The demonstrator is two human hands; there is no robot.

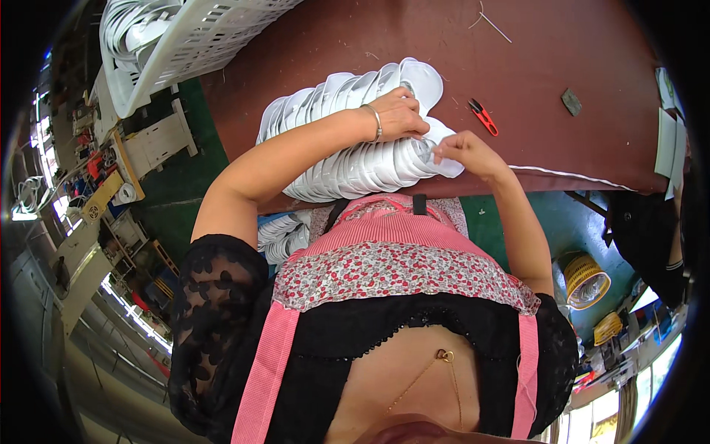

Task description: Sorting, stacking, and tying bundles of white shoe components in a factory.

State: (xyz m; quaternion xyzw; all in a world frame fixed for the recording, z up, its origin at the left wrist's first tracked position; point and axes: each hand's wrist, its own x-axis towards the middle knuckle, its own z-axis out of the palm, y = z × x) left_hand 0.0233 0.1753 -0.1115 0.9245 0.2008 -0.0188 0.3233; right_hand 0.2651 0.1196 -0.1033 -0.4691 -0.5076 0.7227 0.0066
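Observation:
Two rows of white curved pieces, nested closely one in another, lie side by side on the brown table; they look like shoe uppers. The far row (pixel 325 98) ends in a rounded white flap. My left hand (pixel 397 116) lies over the right end of the rows, its fingers bent and closed on a white piece of the near row (pixel 359 169). At that row's right end, my right hand (pixel 471 153) has thumb and fingers pinched together against the edge of the end piece. Whatever is between those fingertips is too small to make out.
Red thread snips (pixel 483 117) and a small dark greenish block (pixel 571 102) lie right of the rows on the brown table (pixel 547 44). A white plastic basket (pixel 214 33) of white pieces stands far left. More white pieces (pixel 285 238) sit below the table edge.

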